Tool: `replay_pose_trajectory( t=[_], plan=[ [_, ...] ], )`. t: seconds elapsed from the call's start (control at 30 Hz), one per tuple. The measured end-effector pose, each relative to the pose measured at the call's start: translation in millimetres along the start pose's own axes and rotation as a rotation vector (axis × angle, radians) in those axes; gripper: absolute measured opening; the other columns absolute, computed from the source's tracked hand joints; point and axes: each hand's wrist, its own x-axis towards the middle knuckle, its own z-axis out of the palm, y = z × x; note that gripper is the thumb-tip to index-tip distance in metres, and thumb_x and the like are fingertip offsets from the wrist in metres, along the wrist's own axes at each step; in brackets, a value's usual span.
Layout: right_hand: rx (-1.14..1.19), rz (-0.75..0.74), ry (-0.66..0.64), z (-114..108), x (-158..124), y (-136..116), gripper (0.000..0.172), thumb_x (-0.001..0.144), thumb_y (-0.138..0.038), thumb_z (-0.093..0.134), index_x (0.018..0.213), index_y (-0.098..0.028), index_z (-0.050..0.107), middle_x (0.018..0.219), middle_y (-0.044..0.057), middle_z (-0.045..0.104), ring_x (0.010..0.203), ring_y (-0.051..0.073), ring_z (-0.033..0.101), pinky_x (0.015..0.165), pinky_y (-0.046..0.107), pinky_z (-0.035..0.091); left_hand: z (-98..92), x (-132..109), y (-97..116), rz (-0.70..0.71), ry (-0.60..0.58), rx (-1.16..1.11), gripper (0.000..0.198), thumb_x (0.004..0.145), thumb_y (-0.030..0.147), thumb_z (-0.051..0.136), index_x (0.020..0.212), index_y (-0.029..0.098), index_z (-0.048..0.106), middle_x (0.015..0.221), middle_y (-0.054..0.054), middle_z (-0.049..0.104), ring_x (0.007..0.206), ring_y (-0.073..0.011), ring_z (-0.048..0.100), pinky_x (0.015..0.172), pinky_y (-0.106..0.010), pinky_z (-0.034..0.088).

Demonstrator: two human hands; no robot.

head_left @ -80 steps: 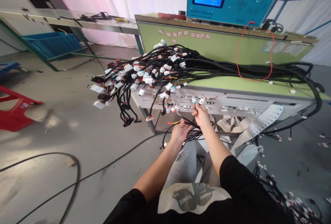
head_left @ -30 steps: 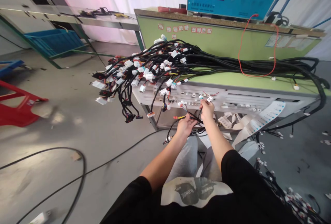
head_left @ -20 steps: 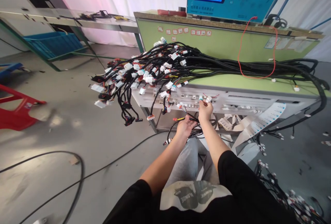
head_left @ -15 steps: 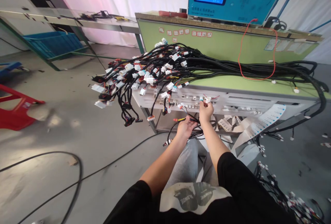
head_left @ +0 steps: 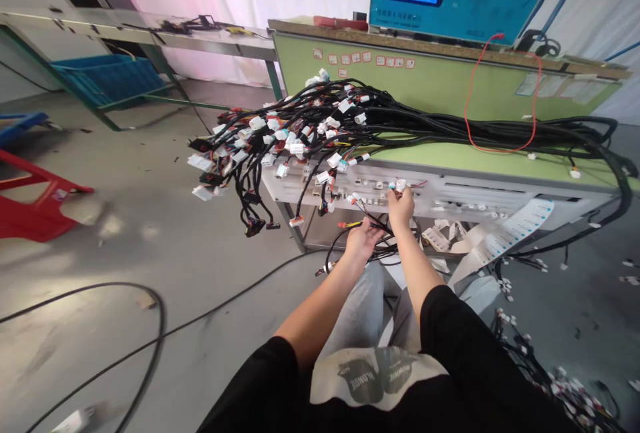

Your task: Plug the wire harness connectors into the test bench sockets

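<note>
My right hand [head_left: 401, 206] is closed on a white wire connector [head_left: 401, 185], held against the white panel [head_left: 470, 192] along the bench front. Below and to its left, my left hand [head_left: 364, 238] has its fingers curled round the black cables of a wire harness [head_left: 383, 225]. Some of that harness's wires end in small white and yellow-red plugs left of my hand. Above both hands, a thick bundle of black wire harnesses [head_left: 425, 123] lies on the green bench, its many white connectors hanging over the left side.
A blue tester [head_left: 460, 0] with a lit screen stands on the shelf, a red wire [head_left: 466, 103] looping down from it. A printed label strip [head_left: 520, 226] hangs at the right. More harnesses [head_left: 575, 393] lie on the floor. A red stool [head_left: 35, 200] stands left.
The view has shifted slightly, so the bench appears a little further right. Both hands keep nearly the same place at the panel and the cables.
</note>
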Motion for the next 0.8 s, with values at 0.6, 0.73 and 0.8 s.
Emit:
replay_pose_trajectory(
  t=[0.6,0.73,0.8],
  plan=[
    [-0.532,-0.22,-0.371,-33.2,11.8,-32.0,0.025,0.08,-0.041,0.055,0.084,-0.018,0.066,0.078,0.009,0.066,0.074,0.021,0.059,0.07,0.031,0.041,2.1,14.0,-9.8,-0.015,0.038,-0.021,0.015,0.084,0.016,0.052,0.07,0.011,0.055,0.069,-0.008,0.061,0.069,-0.0166,0.06,0.083,-0.041,0.049],
    [-0.68,-0.254,-0.338,-22.3,7.6,-37.9,0.03,0.083,-0.041,0.052,0.091,-0.015,0.065,0.082,0.014,0.066,0.077,0.023,0.06,0.068,0.031,0.041,0.7,16.3,-8.7,-0.001,0.025,-0.007,0.017,0.086,0.016,0.049,0.07,0.011,0.054,0.07,-0.008,0.061,0.067,-0.0168,0.06,0.082,-0.041,0.049],
    [-0.685,-0.29,-0.31,-18.7,4.3,-34.6,0.032,0.085,-0.041,0.05,0.094,-0.014,0.064,0.084,0.015,0.065,0.08,0.025,0.06,0.068,0.032,0.041,-0.2,16.8,-8.4,0.002,0.011,-0.007,0.017,0.086,0.016,0.05,0.07,0.011,0.054,0.069,-0.007,0.061,0.067,-0.0169,0.06,0.082,-0.041,0.049]
  ],
)
